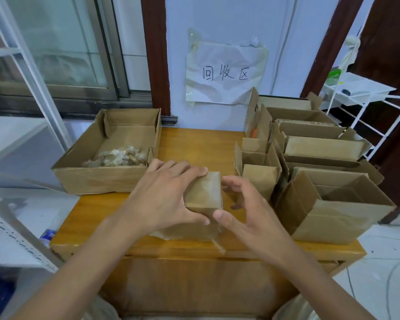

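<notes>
While L hand [164, 195] has small box [203, 190] in its grip, R hand [247, 209] hangs loose, empty, right of box; de-taping likely, nxt pinch tape [218, 245] end.

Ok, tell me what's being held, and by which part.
The left hand grips the small box by its left side, fingers on top, thumb at front. The right hand holds nothing.

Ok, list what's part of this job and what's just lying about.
In the job: small box, left hand gripping it, right hand beside it, loose tape by it.
Lying about: tray of scraps, open boxes, paper sign, white rack.
</notes>
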Available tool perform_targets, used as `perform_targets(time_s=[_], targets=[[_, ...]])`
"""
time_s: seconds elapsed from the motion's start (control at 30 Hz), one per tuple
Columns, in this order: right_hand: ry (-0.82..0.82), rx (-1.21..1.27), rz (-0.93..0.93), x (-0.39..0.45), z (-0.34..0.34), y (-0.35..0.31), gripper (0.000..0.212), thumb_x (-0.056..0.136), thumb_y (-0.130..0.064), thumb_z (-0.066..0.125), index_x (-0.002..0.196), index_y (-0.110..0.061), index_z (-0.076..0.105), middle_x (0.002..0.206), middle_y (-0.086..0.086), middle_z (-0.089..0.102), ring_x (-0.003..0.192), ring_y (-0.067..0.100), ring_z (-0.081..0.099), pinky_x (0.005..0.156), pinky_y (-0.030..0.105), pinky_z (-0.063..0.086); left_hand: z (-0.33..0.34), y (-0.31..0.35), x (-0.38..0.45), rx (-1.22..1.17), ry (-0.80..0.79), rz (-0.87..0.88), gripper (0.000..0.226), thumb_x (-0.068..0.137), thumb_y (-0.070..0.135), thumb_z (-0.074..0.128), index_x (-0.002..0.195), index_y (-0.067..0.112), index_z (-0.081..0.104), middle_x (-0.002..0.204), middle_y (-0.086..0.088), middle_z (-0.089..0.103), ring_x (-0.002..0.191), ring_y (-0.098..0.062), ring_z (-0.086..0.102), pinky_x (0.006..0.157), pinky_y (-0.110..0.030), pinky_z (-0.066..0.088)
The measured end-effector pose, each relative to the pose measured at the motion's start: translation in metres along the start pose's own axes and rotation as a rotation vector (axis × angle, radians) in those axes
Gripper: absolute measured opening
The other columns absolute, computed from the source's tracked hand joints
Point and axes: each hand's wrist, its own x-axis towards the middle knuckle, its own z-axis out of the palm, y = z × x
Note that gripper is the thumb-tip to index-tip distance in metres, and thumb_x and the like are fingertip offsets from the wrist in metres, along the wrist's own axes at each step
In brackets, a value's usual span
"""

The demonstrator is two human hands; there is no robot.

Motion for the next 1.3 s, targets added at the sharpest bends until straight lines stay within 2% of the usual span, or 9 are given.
perform_targets(time_s=[0.1,0.3,0.53,0.73,0.93,1.07,1.13,1.2,1.3], targets=[[0.014,-0.201,-0.023,0.012,-0.011,-0.012,0.050,0.091,-0.078,0.051,0.128,-0.045,0.049,0.124,-0.031,0.050,0.119,-0.007,0.053,0.088,0.036,0.058,0.000,0.002,0.004,-0.002,-0.028,-0.033,0.111,0.058,0.100,0.033,0.152,0.041,0.037,0.135,0.017,0.054,0.122,-0.011,0.050,0.107,-0.038,0.032],[-0.123,-0.454,-0.014,0.036,-0.042,-0.037,0.032,0.090,-0.068,0.060,0.110,-0.043,0.066,0.105,-0.028,0.063,0.099,-0.007,0.059,0.082,0.034,0.057,0.000,0.004,0.006,-0.017,-0.040,-0.052,0.108,0.057,0.100,0.037,0.149,0.043,0.033,0.135,0.020,0.051,0.121,-0.010,0.048,0.105,-0.036,0.031],[-0.271,-0.872,-0.135,0.057,-0.049,-0.073,0.027,0.096,-0.060,0.056,0.092,-0.035,0.064,0.093,-0.015,0.064,0.087,0.013,0.065,0.072,0.038,0.058,0.000,0.007,0.007,-0.042,-0.015,-0.069,0.102,0.058,0.096,0.048,0.145,0.043,0.035,0.133,0.022,0.051,0.119,-0.009,0.047,0.105,-0.034,0.029],[-0.382,-0.920,-0.100,0.066,-0.047,-0.087,0.030,0.095,-0.059,0.057,0.089,-0.032,0.066,0.091,-0.012,0.064,0.089,0.020,0.065,0.075,0.041,0.057,-0.001,0.009,0.003,-0.023,-0.012,-0.090,0.102,0.062,0.095,0.050,0.147,0.042,0.031,0.134,0.021,0.050,0.122,-0.010,0.046,0.105,-0.035,0.029],[-0.429,-0.940,-0.065,0.066,-0.042,-0.094,0.020,0.093,-0.043,0.059,0.083,-0.026,0.064,0.090,-0.007,0.061,0.085,0.024,0.064,0.074,0.044,0.058,-0.001,0.010,0.005,-0.005,-0.016,-0.106,0.101,0.064,0.095,0.052,0.147,0.041,0.031,0.135,0.019,0.051,0.123,-0.012,0.047,0.107,-0.036,0.029],[-0.426,-0.963,-0.065,0.066,-0.038,-0.095,0.014,0.091,-0.031,0.059,0.080,-0.024,0.061,0.085,-0.005,0.057,0.077,0.023,0.062,0.066,0.040,0.057,0.000,0.011,0.005,-0.015,-0.018,-0.109,0.100,0.064,0.094,0.053,0.146,0.040,0.033,0.132,0.019,0.052,0.121,-0.012,0.048,0.105,-0.036,0.029],[-0.416,-0.998,-0.079,0.066,-0.033,-0.096,0.017,0.092,-0.030,0.057,0.077,-0.023,0.053,0.081,-0.003,0.051,0.072,0.023,0.057,0.059,0.035,0.049,0.001,0.011,0.005,-0.012,-0.014,-0.112,0.099,0.064,0.094,0.053,0.145,0.041,0.034,0.130,0.019,0.052,0.119,-0.013,0.048,0.105,-0.036,0.030],[-0.393,-1.001,-0.074,0.066,-0.029,-0.095,0.017,0.093,-0.032,0.056,0.080,-0.022,0.051,0.082,-0.002,0.050,0.073,0.024,0.055,0.059,0.034,0.045,0.000,0.011,0.005,-0.010,-0.018,-0.114,0.098,0.064,0.095,0.052,0.144,0.041,0.034,0.129,0.019,0.052,0.118,-0.012,0.049,0.105,-0.036,0.030],[-0.309,-0.891,0.038,0.065,-0.027,-0.088,0.016,0.089,-0.032,0.058,0.087,-0.017,0.062,0.082,0.000,0.059,0.077,0.025,0.060,0.065,0.037,0.052,0.000,0.011,0.005,-0.007,-0.019,-0.120,0.097,0.065,0.095,0.051,0.144,0.042,0.033,0.130,0.020,0.051,0.118,-0.011,0.048,0.107,-0.037,0.030]])
